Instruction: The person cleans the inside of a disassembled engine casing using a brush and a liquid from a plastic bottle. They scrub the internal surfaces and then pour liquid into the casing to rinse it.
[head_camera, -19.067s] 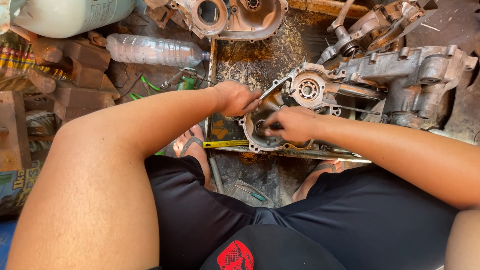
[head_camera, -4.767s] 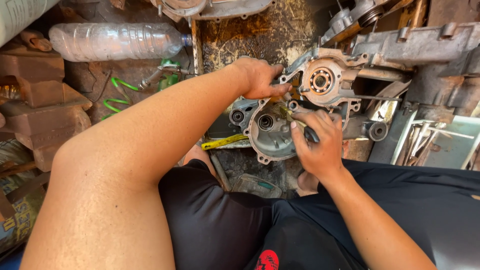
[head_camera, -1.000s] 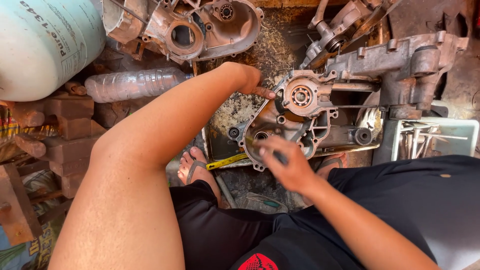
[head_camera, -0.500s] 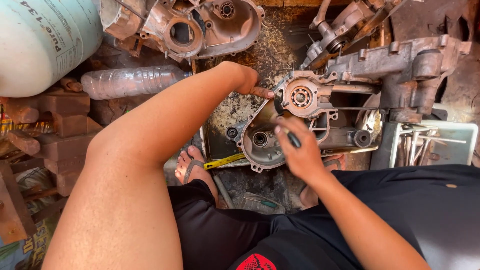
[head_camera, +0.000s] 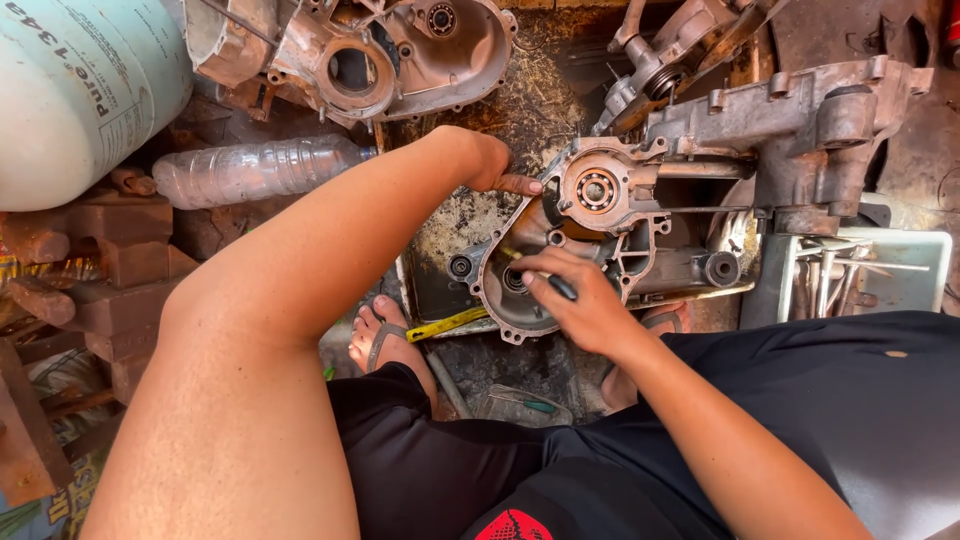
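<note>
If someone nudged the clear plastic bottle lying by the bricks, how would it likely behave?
The clear plastic bottle lies on its side and is round, so it would probably roll. It looks thin-walled and mostly empty, so likely light and easy to dent. The bricks beside it might stop it soon.

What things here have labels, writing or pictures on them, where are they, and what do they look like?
Gas cylinder: top left corner, lying on its side, rounded, pale green, with dark lettering and a whitish label panel.
Plastic bottle: just below the cylinder, lying flat, clear and ridged, no label showing.
Tape measure strip: beside the sandalled foot, thin, yellow with dark markings.
Black cloth at the bottom edge: a small red emblem.
No screens or signs.
</note>
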